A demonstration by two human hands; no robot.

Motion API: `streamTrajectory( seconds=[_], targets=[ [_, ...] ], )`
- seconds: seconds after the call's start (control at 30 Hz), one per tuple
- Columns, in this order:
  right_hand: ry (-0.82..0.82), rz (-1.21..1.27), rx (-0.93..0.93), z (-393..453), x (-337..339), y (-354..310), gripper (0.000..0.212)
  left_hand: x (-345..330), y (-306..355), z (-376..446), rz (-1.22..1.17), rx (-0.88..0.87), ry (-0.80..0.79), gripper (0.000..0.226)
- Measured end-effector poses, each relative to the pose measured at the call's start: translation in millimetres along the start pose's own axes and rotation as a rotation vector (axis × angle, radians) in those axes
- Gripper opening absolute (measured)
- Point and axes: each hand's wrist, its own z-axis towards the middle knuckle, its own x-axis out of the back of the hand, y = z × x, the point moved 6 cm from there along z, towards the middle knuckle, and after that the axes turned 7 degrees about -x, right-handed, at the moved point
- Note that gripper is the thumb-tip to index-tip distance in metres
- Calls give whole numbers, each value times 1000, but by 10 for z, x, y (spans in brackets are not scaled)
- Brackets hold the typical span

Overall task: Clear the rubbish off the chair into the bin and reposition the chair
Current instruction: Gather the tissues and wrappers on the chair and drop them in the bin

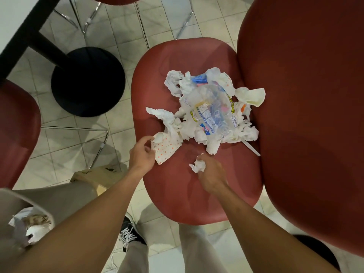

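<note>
Pale floor tiles spread beneath me, with a red chair directly ahead, its backrest rising along the right side and its front edge nearest my legs. A heap of rubbish covers the far half of the seat toward the backrest: crumpled white tissues around a clear printed plastic wrapper. The heap stretches roughly from the seat's left edge across to the backrest, lying just beyond both my hands. By the seat's left edge, my left hand pinches a napkin with orange dots, the nearest piece of the pile. My right hand, on the bare near half of the seat, curls around a small tissue ball. At the lower left, partly hidden by my arm, sits what looks like the bin, already holding paper, so it lies closer to my left hand.
</note>
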Motion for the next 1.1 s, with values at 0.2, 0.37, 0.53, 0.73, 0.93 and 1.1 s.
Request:
streamTrajectory(
  seconds=[0.2, 0.37, 0.53, 0.73, 0.93, 1.1],
  targets=[
    [27, 78, 60, -253, 155, -191, 39, 132, 143, -217, -57, -9, 13, 37],
    [23, 96, 86, -567, 284, -516, 42, 430, 247, -564, -90, -12, 14, 44],
    [3, 24, 160, -955, 259, -923, 44, 852, 134, -1015, -244, -16, 69, 38],
    [-19, -33, 260, -1479, -6, -1395, 43, 1443, -192, -1517, -314, 1, 153, 32],
    [-55, -128, 356, -2007, -532, -1911, 46, 2132, -715, -1968, -344, 58, 283, 24],
    [-125, -169, 373, -2320, -1050, -2316, 47, 2598, -1217, -2241, -413, 91, 365, 27]
  ],
)
